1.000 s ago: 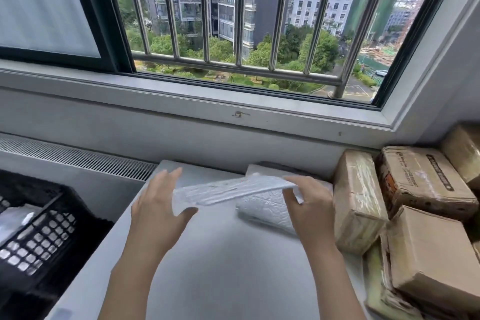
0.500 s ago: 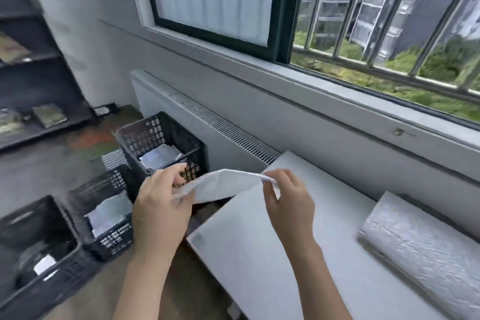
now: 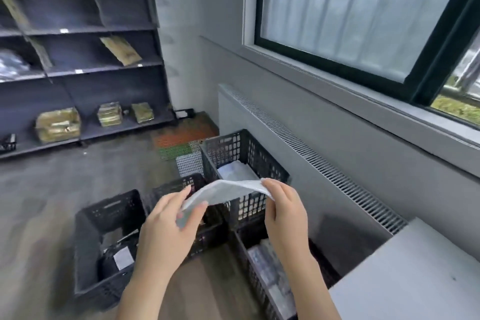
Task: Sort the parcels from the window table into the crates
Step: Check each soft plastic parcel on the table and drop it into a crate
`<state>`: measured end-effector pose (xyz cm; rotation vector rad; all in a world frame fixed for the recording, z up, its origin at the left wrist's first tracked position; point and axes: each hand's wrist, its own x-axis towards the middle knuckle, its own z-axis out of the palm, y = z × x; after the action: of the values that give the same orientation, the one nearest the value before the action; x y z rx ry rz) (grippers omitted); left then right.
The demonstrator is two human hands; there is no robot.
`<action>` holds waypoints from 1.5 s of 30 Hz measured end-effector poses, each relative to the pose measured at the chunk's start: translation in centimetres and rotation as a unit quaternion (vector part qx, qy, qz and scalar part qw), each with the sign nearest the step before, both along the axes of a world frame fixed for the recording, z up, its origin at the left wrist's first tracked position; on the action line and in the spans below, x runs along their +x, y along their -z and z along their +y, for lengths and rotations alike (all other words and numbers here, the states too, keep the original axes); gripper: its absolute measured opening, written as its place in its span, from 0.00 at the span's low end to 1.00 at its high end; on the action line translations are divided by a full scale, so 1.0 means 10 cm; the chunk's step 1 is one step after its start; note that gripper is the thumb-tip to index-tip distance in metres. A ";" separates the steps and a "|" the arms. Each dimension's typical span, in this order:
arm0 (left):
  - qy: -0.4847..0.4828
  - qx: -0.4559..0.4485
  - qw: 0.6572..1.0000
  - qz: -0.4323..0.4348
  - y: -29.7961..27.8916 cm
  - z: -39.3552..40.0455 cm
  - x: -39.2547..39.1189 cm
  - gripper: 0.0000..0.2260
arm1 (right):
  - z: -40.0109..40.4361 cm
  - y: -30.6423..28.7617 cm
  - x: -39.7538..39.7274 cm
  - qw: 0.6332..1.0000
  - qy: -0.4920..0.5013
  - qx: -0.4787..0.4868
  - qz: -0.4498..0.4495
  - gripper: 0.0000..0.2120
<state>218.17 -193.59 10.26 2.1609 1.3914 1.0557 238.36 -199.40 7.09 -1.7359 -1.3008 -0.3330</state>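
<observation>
A flat white parcel (image 3: 223, 191) hangs between both hands above the black crates on the floor. My left hand (image 3: 171, 221) pinches its left end between thumb and fingers. My right hand (image 3: 283, 205) grips its right end. Behind the parcel stands a tall black crate (image 3: 241, 148) with a white parcel inside. A second crate (image 3: 174, 187) sits partly hidden under my hands. At the left a third crate (image 3: 104, 215) holds a dark packet with a white label. A fourth crate (image 3: 262, 262) by the table holds silvery parcels. The white window table (image 3: 415, 273) shows at the lower right.
A grey radiator cover (image 3: 311, 153) runs along the wall under the window (image 3: 350, 15). Dark shelving (image 3: 78, 65) with brown parcels stands at the far left. Green and orange mats (image 3: 181, 143) lie on the grey floor beyond the crates.
The view has swung left from the table to the crates. Both hands carried the white parcel off the table and now hold it over the crates.
</observation>
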 end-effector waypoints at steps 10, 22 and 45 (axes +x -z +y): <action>0.084 -0.024 0.996 0.017 0.19 1.29 0.65 0.26 | 1.25 0.35 0.66 0.998 0.026 -0.021 0.048 0.15; 0.085 0.001 0.986 0.142 0.37 2.87 1.85 0.06 | 2.64 0.56 1.86 0.995 0.025 -0.088 -0.032 0.14; 0.317 -0.150 0.785 0.511 3.48 5.26 3.16 0.17 | 4.98 3.63 3.11 0.803 -0.095 -0.574 -0.127 0.36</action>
<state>249.74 -141.03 -24.55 2.6850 0.8526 -0.6655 269.49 -149.64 -29.23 -2.5379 -2.0918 0.4973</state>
